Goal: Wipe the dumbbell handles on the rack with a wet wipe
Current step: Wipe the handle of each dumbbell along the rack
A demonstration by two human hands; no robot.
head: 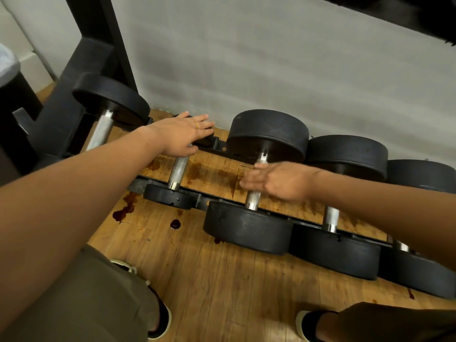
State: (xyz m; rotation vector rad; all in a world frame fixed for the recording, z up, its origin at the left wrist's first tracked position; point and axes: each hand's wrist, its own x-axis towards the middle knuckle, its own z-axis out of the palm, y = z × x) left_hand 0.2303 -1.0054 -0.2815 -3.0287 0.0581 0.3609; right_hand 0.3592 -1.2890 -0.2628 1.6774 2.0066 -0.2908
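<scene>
I see both bare hands out over the low rack (217, 144), which sits on the wood floor (222, 280) against the grey wall (271, 58). My left hand (179, 134) lies flat, fingers spread, on the far weight of the small dumbbell (172, 193), its heel just above that knurled handle (178, 170); it grips nothing. My right hand (278, 181) hovers open and blurred across the handle (253, 199) of the big dumbbell (249, 227) in the middle; fingers straight, not wrapped. No wet wipe shows in either hand, and I cannot tell if one is tucked under the right palm. More dumbbells sit right of it, one handle (330, 218) bare and near, another further right mostly hidden by my right forearm; one more handle (101, 130) is far left by the black upright (81, 70). Handling, as I judge it: the handles are steel, stiff, knurled, so a wipe will drag and may snag or shred, not slide. The rubber heads look heavy, so leave them in the cradles and don't lift; the bars may roll, so steady a head with the free hand. Best hold is a wipe wrapped round mid-handle, twisted and slid end to end. Dark wet stains (124, 211) spot the floor near the rack; footing risk.
</scene>
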